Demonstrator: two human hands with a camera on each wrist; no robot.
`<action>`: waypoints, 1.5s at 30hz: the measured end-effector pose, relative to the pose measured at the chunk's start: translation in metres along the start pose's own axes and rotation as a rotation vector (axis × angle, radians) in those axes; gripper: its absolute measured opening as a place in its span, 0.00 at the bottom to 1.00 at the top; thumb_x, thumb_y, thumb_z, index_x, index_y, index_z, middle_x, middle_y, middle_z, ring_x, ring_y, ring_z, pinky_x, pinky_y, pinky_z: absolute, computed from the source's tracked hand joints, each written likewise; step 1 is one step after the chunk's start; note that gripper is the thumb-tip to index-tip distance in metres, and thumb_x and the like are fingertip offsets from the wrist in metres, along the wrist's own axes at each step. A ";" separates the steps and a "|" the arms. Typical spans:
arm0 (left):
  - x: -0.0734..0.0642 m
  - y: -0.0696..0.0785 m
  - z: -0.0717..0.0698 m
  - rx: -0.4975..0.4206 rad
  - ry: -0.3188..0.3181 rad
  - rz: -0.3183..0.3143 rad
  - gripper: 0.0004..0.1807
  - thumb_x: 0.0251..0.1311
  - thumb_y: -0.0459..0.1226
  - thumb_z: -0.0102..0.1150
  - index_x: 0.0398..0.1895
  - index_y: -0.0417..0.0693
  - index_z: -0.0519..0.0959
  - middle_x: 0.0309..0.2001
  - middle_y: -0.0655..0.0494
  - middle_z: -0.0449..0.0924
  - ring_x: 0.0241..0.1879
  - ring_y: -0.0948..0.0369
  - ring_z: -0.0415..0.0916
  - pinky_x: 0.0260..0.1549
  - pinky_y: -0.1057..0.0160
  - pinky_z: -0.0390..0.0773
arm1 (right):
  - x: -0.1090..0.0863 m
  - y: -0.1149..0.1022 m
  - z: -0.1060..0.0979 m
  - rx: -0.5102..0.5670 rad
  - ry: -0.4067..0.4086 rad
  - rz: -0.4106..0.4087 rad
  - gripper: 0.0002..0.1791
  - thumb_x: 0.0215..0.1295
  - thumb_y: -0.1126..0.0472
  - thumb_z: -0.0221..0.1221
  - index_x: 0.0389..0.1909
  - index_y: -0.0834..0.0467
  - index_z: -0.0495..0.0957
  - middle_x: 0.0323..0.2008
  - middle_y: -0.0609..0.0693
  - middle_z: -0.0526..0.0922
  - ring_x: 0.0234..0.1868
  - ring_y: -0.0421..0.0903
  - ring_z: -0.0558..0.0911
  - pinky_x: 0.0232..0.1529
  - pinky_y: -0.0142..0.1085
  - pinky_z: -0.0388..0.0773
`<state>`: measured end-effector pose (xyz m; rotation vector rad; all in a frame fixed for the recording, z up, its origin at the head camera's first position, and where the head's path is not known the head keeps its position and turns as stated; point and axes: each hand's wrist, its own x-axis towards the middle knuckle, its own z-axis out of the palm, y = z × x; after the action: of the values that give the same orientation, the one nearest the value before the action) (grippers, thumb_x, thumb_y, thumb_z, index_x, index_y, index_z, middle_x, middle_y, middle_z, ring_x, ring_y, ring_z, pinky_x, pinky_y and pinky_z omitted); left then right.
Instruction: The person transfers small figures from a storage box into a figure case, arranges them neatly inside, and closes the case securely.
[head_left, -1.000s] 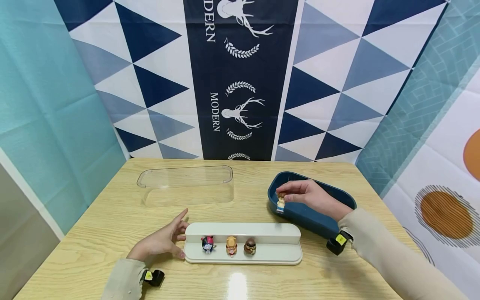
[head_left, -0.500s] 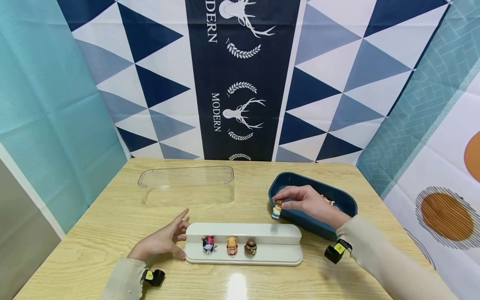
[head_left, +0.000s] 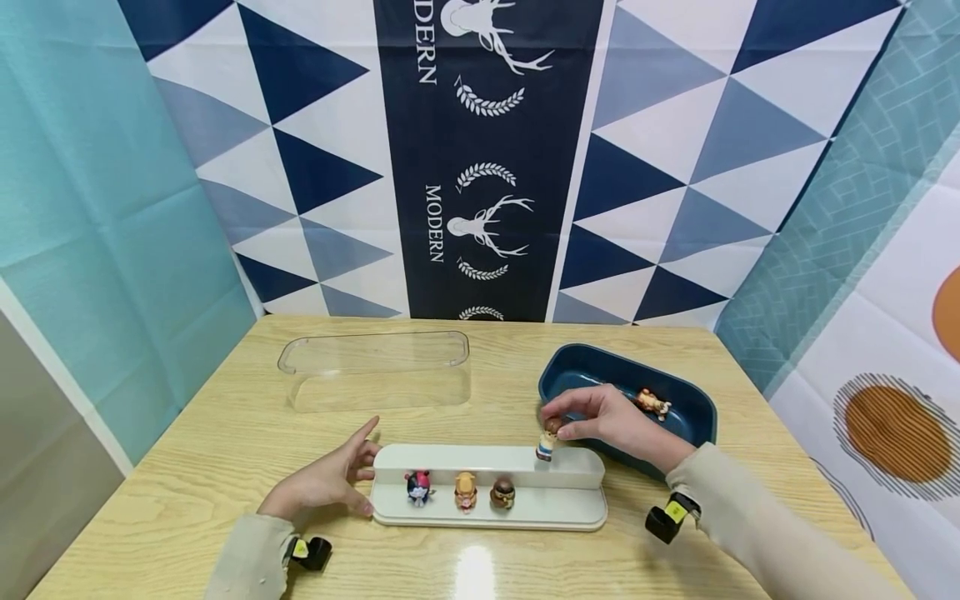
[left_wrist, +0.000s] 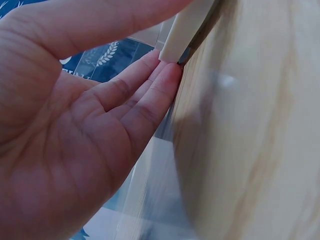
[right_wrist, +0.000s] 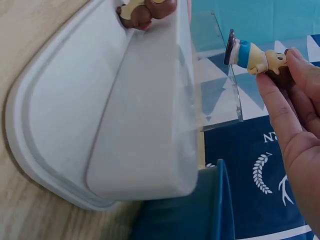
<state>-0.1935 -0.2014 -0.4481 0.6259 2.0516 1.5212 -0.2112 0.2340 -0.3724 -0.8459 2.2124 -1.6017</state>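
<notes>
My right hand (head_left: 603, 417) pinches a small toy figure (head_left: 546, 442) by its brown head, between thumb and fingers. The figure has a cream top, a blue band and a dark base; it overlaps the upper step of the white stepped stand (head_left: 555, 505) in the head view. In the right wrist view the figure (right_wrist: 255, 57) shows apart from the stand. My left hand (head_left: 330, 477) rests at the stand's left end, its fingertips (left_wrist: 167, 75) touching the edge. On the lower step sit a black-and-pink figure (head_left: 418, 488), an orange figure (head_left: 466, 492) and a brown figure (head_left: 502, 493).
A dark blue bin (head_left: 693, 408) stands behind the right hand, with an orange-and-white figure (head_left: 652, 403) lying in it. At the back left is a clear plastic cover (head_left: 375, 367). Patterned cloth (head_left: 480, 167) hangs behind the table.
My right hand has carried the toy figure left and toward me, from over the blue bin to over the stand's upper step. The figure in the bin has come into view. The left hand stays put.
</notes>
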 end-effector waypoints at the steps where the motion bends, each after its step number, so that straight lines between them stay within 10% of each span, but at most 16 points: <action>1: 0.000 0.000 0.000 -0.001 -0.002 0.003 0.72 0.40 0.15 0.68 0.75 0.35 0.21 0.59 0.37 0.67 0.63 0.34 0.65 0.67 0.40 0.62 | 0.000 0.001 0.001 0.001 -0.001 0.002 0.19 0.61 0.70 0.65 0.51 0.76 0.78 0.46 0.65 0.84 0.44 0.44 0.84 0.46 0.34 0.85; 26: 0.001 -0.001 -0.002 -0.029 -0.009 0.000 0.72 0.40 0.14 0.68 0.75 0.37 0.20 0.59 0.36 0.66 0.63 0.33 0.65 0.66 0.42 0.66 | -0.001 0.026 0.026 0.133 -0.144 -0.055 0.18 0.61 0.75 0.62 0.51 0.79 0.76 0.47 0.75 0.80 0.45 0.41 0.85 0.47 0.35 0.85; 45: 0.000 0.002 0.000 -0.030 -0.007 -0.003 0.71 0.39 0.15 0.67 0.75 0.35 0.21 0.58 0.38 0.67 0.62 0.35 0.66 0.67 0.40 0.63 | -0.006 0.036 0.037 -0.021 -0.182 -0.250 0.16 0.60 0.71 0.65 0.50 0.70 0.81 0.46 0.61 0.81 0.46 0.41 0.81 0.48 0.38 0.85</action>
<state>-0.1934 -0.2015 -0.4463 0.6160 2.0201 1.5430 -0.1970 0.2163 -0.4190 -1.2635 2.0662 -1.5371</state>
